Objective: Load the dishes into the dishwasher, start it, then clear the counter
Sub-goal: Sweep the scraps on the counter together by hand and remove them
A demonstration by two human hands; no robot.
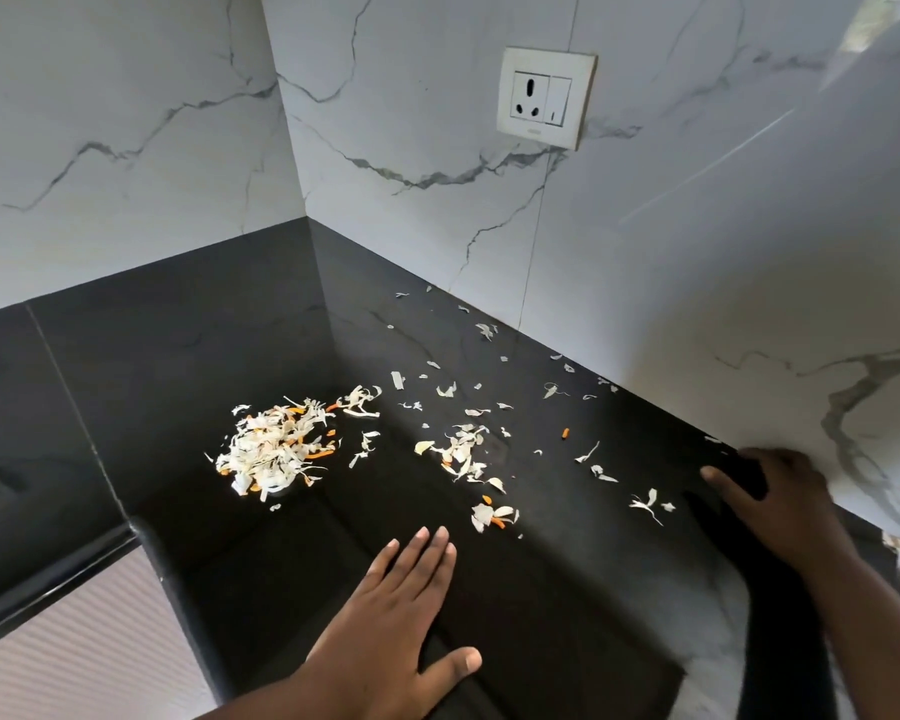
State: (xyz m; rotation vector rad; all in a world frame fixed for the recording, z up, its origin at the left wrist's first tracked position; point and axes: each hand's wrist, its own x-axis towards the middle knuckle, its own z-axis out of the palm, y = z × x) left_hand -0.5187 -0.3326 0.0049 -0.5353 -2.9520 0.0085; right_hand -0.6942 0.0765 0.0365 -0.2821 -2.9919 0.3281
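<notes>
A glossy black stone table (188, 356) fills the corner beneath white marble-veined wall tiles (126, 122) carrying a white socket and switch plate (545, 97). On it the left hand (385, 615) lies flat, its grip released, fingers straight and thumb spread, while the right hand (780, 501) presses near the wall with fingers extended, holding nothing visible. Ahead sit a heaped pile of pale vegetable peelings with orange bits (276, 449) and smaller scattered scraps (463, 449) toward the right.
</notes>
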